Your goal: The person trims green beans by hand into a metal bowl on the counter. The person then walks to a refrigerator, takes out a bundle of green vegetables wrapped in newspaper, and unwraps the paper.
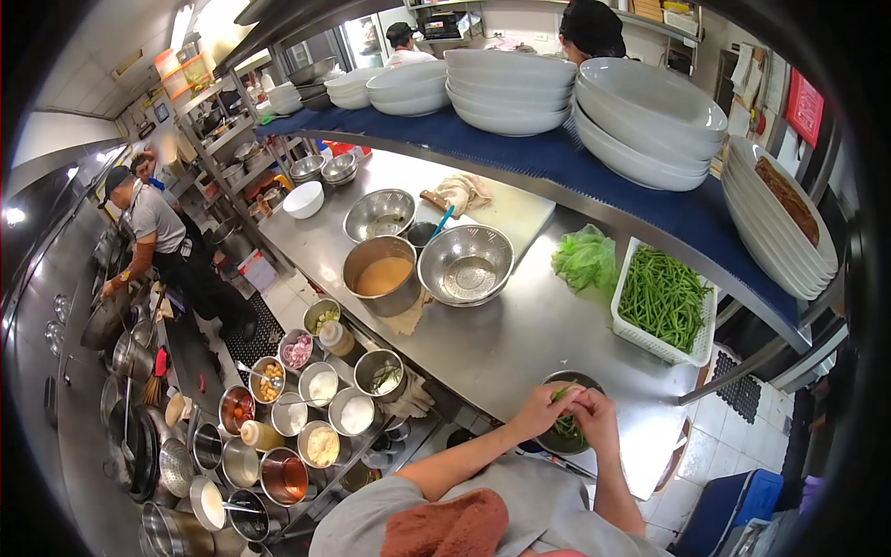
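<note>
Steel bowl (555, 444): it stands on the near side of the metal worktop (520, 348), just under both hands. Green pieces (566, 428) lie inside it; the hands hide a part.

Left hand (535, 414): the fingers are curled and look pinched on a bit of green bean (559, 395), above the bowl.

Right hand (597, 415): it is brought together with the left, fingertips meeting. The fingers are bent, but I cannot tell if they grip something.

White basket (648, 343): it is to the right of the bowl, well apart from it, and holds a big heap of long green beans (661, 299).

How far: in my judgement, the work is at an early part. Some green is in the bowl, one piece seems in handling, and much more remains in the basket. How finely the pieces are divided is too small to tell.

Nearby: a light green bundle (586, 261) lies beside the basket; a perforated bowl (466, 265) and a pot (381, 302) stand farther left.
</note>
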`<action>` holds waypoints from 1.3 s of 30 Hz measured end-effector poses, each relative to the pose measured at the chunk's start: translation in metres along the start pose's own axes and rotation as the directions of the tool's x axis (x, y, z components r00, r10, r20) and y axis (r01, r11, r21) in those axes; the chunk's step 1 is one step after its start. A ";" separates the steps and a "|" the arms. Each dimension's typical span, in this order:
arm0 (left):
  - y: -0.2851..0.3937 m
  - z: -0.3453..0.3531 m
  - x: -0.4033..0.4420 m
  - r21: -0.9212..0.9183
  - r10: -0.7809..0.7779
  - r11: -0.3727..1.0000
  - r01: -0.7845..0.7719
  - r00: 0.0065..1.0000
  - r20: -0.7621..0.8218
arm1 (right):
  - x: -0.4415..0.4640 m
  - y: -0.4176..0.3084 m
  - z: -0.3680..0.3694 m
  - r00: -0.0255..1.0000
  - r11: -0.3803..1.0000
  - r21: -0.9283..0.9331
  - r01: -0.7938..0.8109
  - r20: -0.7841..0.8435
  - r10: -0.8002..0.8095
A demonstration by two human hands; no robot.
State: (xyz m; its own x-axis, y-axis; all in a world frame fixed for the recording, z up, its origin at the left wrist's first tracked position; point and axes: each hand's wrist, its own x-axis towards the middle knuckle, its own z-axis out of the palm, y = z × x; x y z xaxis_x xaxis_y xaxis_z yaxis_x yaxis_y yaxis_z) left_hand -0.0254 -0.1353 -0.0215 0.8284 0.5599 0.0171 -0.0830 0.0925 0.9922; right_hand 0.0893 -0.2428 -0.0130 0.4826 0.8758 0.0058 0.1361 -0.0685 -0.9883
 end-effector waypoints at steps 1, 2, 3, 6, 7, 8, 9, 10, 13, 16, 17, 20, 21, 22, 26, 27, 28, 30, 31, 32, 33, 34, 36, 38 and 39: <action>-0.002 -0.001 0.001 0.004 0.004 1.000 -0.004 1.000 0.007 | -0.003 0.005 -0.001 0.999 0.998 0.058 -0.010 -0.043 0.012; -0.004 -0.002 0.003 0.002 0.048 0.999 -0.048 0.998 -0.033 | -0.003 0.008 -0.002 0.996 0.993 0.116 -0.015 -0.085 0.025; -0.003 -0.003 0.003 0.000 0.087 0.996 -0.088 0.993 -0.073 | -0.002 0.008 -0.001 0.995 0.993 0.120 -0.012 -0.092 0.023; 0.001 -0.002 0.001 0.013 0.003 1.000 -0.004 1.000 0.028 | -0.004 0.006 0.000 0.974 0.965 0.257 0.048 -0.226 0.012; 0.005 -0.002 0.000 0.014 0.003 1.000 -0.004 0.999 0.032 | -0.003 0.006 0.000 0.978 0.970 0.238 0.054 -0.207 -0.004; 0.009 -0.002 -0.001 -0.001 -0.028 1.000 0.028 0.999 0.028 | -0.004 0.006 0.000 0.983 0.974 0.218 0.061 -0.185 -0.020; 0.012 -0.002 -0.001 -0.018 -0.058 0.998 0.058 0.998 0.022 | -0.005 0.005 -0.001 0.982 0.974 0.217 0.062 -0.185 -0.022; 0.012 -0.001 -0.002 -0.019 -0.056 0.998 0.056 0.998 0.021 | -0.007 0.005 -0.001 0.991 0.976 0.218 0.028 -0.133 0.002; 0.012 -0.001 -0.004 -0.117 -0.054 0.992 0.052 0.999 -0.008 | -0.012 0.002 -0.003 0.997 0.991 0.129 -0.031 -0.060 0.039; 0.016 -0.010 -0.002 -0.108 -0.047 0.993 0.040 0.997 -0.060 | -0.019 -0.002 -0.007 0.998 0.998 0.002 -0.064 -0.005 0.064; 0.017 -0.008 -0.003 -0.210 -0.034 0.978 0.013 0.995 -0.099 | -0.021 -0.002 -0.009 0.996 0.996 -0.040 -0.079 0.025 0.080; 0.011 -0.003 -0.008 -0.317 -0.039 0.948 -0.006 0.990 -0.135 | -0.019 0.001 -0.009 0.994 0.989 -0.103 -0.111 -0.002 0.111; 0.012 -0.002 -0.009 -0.323 -0.054 0.946 0.010 0.990 -0.129 | -0.017 0.003 -0.008 0.994 0.989 -0.104 -0.108 0.000 0.108; 0.014 -0.001 -0.010 -0.322 -0.052 0.947 0.007 0.990 -0.133 | -0.015 0.005 -0.007 0.997 0.987 -0.144 -0.070 -0.037 0.066; -0.010 0.000 -0.007 -0.025 0.171 0.984 -0.177 0.974 -0.151 | -0.016 -0.007 -0.002 0.997 0.993 -0.091 -0.077 -0.022 0.075; -0.012 -0.002 -0.006 -0.006 0.231 0.972 -0.234 0.961 -0.152 | -0.015 -0.003 -0.003 0.997 0.993 -0.091 -0.075 -0.022 0.074; -0.014 -0.003 -0.005 0.014 0.290 0.957 -0.291 0.945 -0.152 | -0.014 0.007 -0.005 0.995 0.991 -0.092 -0.097 -0.007 0.096; -0.012 -0.006 -0.008 0.014 0.235 0.972 -0.236 0.956 -0.175 | -0.014 0.017 -0.006 0.993 0.988 -0.092 -0.120 0.010 0.122; -0.001 -0.007 -0.010 0.014 0.216 0.976 -0.217 0.959 -0.182 | -0.015 0.020 -0.007 0.997 0.992 -0.109 -0.065 0.034 0.069; 0.010 -0.005 -0.014 -0.036 0.105 0.993 -0.113 0.979 -0.176 | -0.015 0.021 -0.007 0.998 0.992 -0.126 -0.010 0.057 0.017; 0.018 -0.006 -0.017 -0.085 -0.006 0.996 -0.008 0.987 -0.163 | -0.016 0.018 -0.006 0.998 0.992 -0.126 -0.012 0.056 0.019; 0.017 -0.009 -0.018 -0.086 -0.007 0.996 -0.007 0.987 -0.162 | -0.017 0.011 -0.005 0.995 0.995 -0.064 -0.081 0.059 0.085; 0.015 -0.014 -0.018 -0.288 -0.179 0.947 0.143 0.978 -0.106 | -0.019 0.003 -0.002 0.987 0.989 -0.001 -0.150 0.063 0.150; 0.017 -0.012 -0.016 -0.335 -0.158 0.937 0.101 0.977 -0.146 | -0.021 0.001 0.000 0.990 0.979 0.151 -0.139 0.032 0.136; 0.018 -0.010 -0.015 -0.382 -0.139 0.922 0.056 0.971 -0.195 | -0.021 0.003 -0.002 0.989 0.978 0.147 -0.145 0.033 0.142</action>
State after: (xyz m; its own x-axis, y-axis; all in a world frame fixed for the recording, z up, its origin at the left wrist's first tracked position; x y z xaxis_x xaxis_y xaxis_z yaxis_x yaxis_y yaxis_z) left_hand -0.0446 -0.1335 -0.0055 0.7080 0.6911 -0.1456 -0.2423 0.4313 0.8691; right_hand 0.0812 -0.2625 -0.0154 0.4681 0.8726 -0.1394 -0.0639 -0.1239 -0.9902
